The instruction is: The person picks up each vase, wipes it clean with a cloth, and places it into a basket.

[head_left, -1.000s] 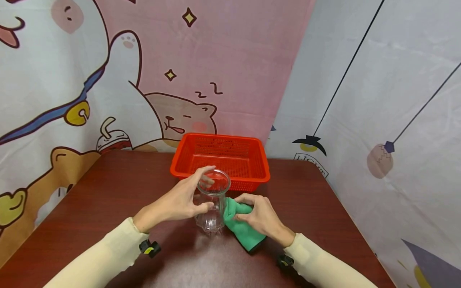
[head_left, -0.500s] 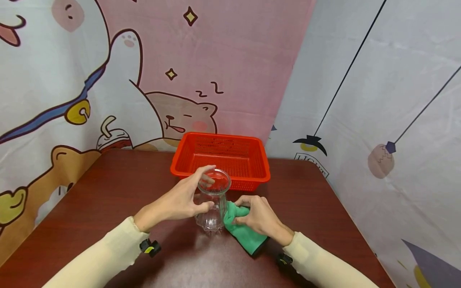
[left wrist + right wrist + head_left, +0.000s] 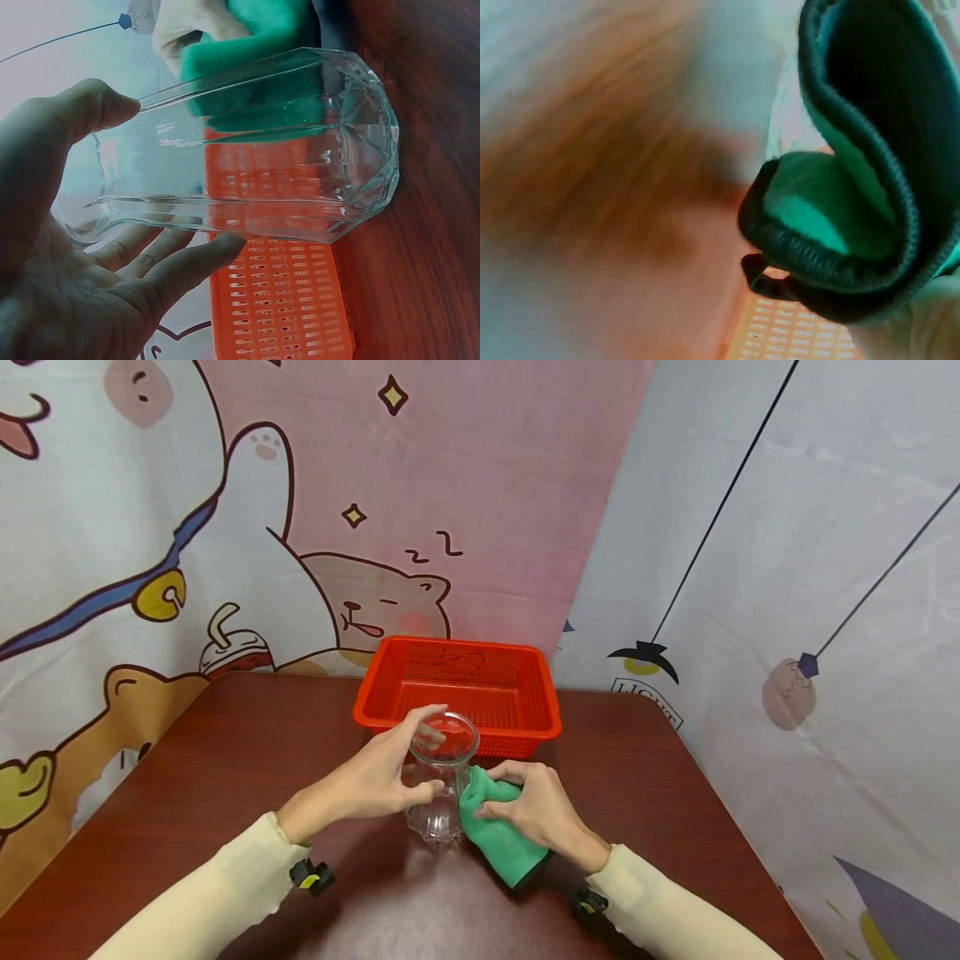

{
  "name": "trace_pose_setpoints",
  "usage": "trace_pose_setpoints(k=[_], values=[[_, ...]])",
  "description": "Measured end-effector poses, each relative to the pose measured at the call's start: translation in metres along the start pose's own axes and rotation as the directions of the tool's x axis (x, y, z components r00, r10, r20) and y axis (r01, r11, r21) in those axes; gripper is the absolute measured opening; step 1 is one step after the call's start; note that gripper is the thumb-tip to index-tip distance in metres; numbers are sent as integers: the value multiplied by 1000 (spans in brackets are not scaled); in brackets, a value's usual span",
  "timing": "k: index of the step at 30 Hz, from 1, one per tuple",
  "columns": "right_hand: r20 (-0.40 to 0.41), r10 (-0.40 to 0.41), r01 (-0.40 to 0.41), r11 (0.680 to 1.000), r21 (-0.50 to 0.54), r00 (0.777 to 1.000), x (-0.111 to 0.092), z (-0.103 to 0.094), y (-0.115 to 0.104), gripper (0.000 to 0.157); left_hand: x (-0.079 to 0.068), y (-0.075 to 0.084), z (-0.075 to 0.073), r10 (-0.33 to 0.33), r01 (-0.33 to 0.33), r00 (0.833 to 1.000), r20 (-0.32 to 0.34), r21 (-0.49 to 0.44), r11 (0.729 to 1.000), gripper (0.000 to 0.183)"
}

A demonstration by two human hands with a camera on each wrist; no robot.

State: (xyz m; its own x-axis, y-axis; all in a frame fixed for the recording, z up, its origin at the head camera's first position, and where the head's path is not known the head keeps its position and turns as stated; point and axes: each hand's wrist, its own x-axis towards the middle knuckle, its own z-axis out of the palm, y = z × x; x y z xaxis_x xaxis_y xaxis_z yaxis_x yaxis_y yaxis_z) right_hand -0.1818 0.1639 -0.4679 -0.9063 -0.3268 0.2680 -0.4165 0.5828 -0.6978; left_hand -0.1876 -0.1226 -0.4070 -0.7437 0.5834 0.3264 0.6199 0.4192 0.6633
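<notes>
A clear glass vase [image 3: 435, 814] with a flared rim and faceted base stands upright at the middle of the table. My left hand [image 3: 375, 777] grips it from the left, thumb on the near side and fingers round the far side. In the left wrist view the thumb and fingers [image 3: 196, 259] lie along the glass vase [image 3: 270, 150]. My right hand [image 3: 542, 810] pinches a folded green cloth [image 3: 498, 843] with dark edging against the vase's right side. The cloth [image 3: 817, 202] covers much of the right wrist view and hides most of that hand.
Behind the vase, a red plastic basket [image 3: 551, 714] with slotted walls sits near the back of the dark reddish-brown table [image 3: 645, 793]. A patterned cloth backdrop [image 3: 517, 510] hangs behind and to the right of the table.
The right hand and green cloth dip slightly down the vase's side, then come back up and a little left against the glass. The left hand and vase stay in place.
</notes>
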Motion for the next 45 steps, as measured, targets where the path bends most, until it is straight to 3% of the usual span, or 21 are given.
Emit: trace_pose_setpoints(k=[7, 14, 26, 45], values=[[-74, -47, 55, 992, 116, 996, 5, -6, -12, 36, 0, -2, 1, 6, -6, 1000, -3, -1, 1000, 100], [-134, -67, 89, 983, 162, 989, 10, -9, -21, 32, 1, -2, 0, 17, -17, 1000, 2, 5, 1000, 100], [-227, -103, 171, 936, 307, 968, 11, -16, -28, 36, 2, -1, -1, 7, -7, 1000, 10, -4, 1000, 100], [-226, -98, 175, 920, 351, 969, 12, -13, -25, 30, 2, -3, -1, 4, -4, 1000, 10, 4, 1000, 101]])
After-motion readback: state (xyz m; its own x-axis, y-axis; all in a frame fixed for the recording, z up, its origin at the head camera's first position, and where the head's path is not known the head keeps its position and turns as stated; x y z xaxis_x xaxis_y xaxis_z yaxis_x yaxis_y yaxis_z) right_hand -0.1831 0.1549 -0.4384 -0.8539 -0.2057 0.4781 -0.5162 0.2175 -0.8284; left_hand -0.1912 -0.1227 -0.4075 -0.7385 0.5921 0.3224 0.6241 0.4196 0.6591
